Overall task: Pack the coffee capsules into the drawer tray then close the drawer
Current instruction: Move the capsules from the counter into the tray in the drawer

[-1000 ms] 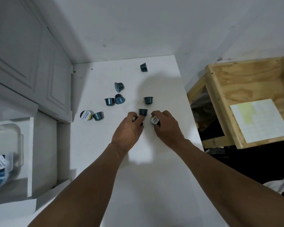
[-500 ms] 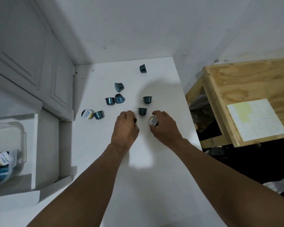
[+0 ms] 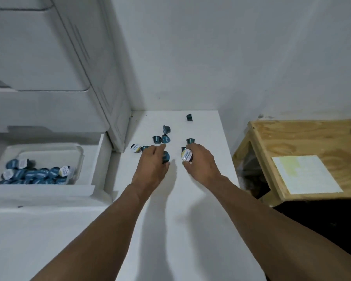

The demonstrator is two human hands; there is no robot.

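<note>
Several dark teal coffee capsules lie scattered on the white counter (image 3: 170, 199). My left hand (image 3: 152, 163) grips a blue-lidded capsule (image 3: 166, 156). My right hand (image 3: 201, 163) holds a white-and-yellow-lidded capsule (image 3: 186, 155). Loose capsules remain beyond my fingers: a group of three (image 3: 162, 136), a white-lidded one (image 3: 135, 148) with a teal one beside it, one upright (image 3: 190, 141), and one far back (image 3: 189, 117). At the left, the open drawer (image 3: 97, 159) holds a clear plastic tray (image 3: 77, 153) with many capsules (image 3: 37, 173) inside.
White cabinet doors (image 3: 101, 78) rise at the left behind the drawer. A white wall stands behind the counter. To the right, past the counter edge, is a plywood table (image 3: 304, 138) with a pale sheet of paper (image 3: 304, 174) on it.
My view swung up and left, bringing the drawer tray fully into sight. Both hands lifted their capsules slightly off the counter; the left hand's blue lid now shows.
</note>
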